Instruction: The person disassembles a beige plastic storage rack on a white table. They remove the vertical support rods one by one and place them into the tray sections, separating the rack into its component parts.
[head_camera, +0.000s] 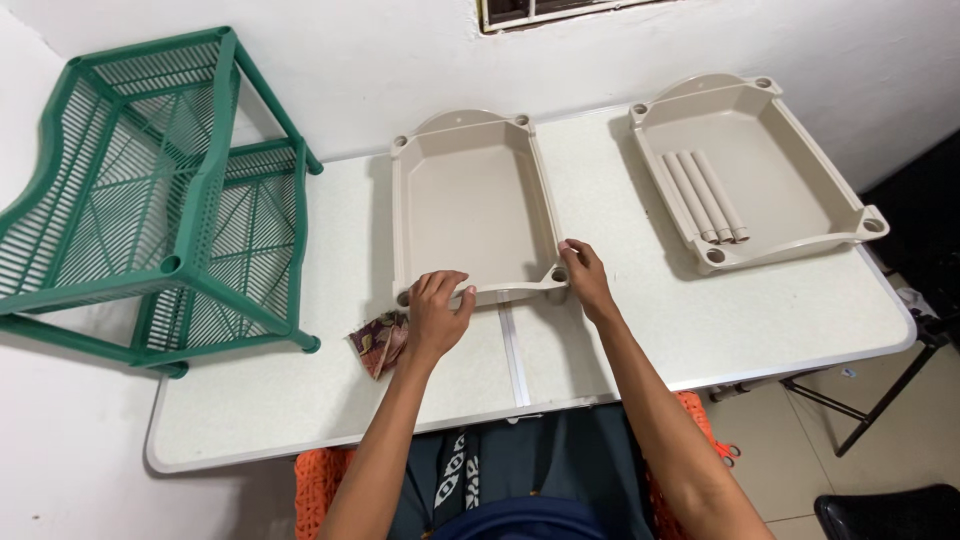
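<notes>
A beige plastic tray (470, 200) lies on the white table (760, 310) right in front of me. My left hand (436, 315) grips its near rim at the left corner. At the near right corner, my right hand (585, 278) rests with its fingers on the corner socket. A second beige tray (790, 150) sits further right, with three beige tubes (706, 195) lying side by side inside it.
A green slatted plastic rack (150, 200) lies tipped on the table's left end. A small patterned cloth (378, 342) sits just left of my left hand. A white wall runs behind the table. Dark metal legs (860, 400) stand on the floor at right.
</notes>
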